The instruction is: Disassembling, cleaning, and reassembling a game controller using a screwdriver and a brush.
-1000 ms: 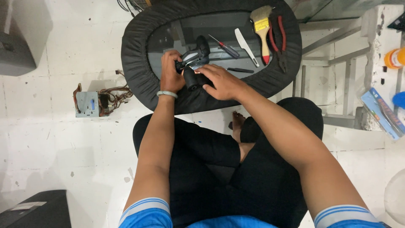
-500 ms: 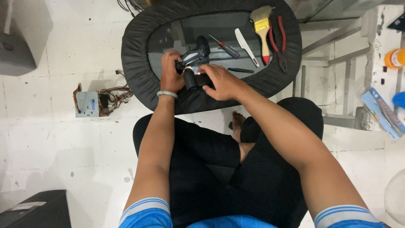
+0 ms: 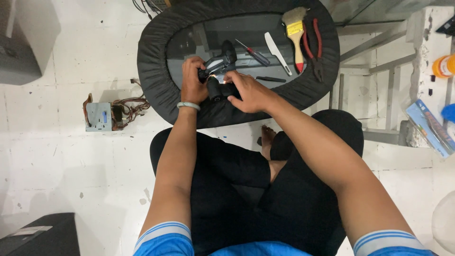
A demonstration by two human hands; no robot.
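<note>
We hold a small black device (image 3: 219, 76) (it looks like a game controller, with dark handles and a paler grey patch on top) over the near part of a low oval table (image 3: 156, 61). It sits between our two hands, just above the table's glass top and close to the padded black rim nearest our knees.

Our left hand (image 3: 193, 84) closes around the device's left side, fingers curled over the top edge and thumb pressed against it; a pale band circles that wrist. Our right hand (image 3: 249, 91) covers the right side, its fingers bent and pressed onto the device's upper face, so both hands are clamped on it rather than spread.

Just beyond the device, on the glass, lies a screwdriver (image 3: 252, 53) with a red and dark handle, and beside it a white flat tool (image 3: 277, 47) set at a slant. A thin dark tool (image 3: 270, 79) lies near our right fingers. Farther right rest a paintbrush (image 3: 295, 33) with a yellow band and red handle and a pair of red-handled pliers (image 3: 314, 47), both near the far rim.

Below the table we see our crossed legs in black trousers and one bare foot (image 3: 268, 137). On the white tiled floor to the left sits a grey metal box (image 3: 98, 116) with a tangle of wires. At the right edge are an orange container (image 3: 443, 66) and a blue flat pack (image 3: 429, 127).
</note>
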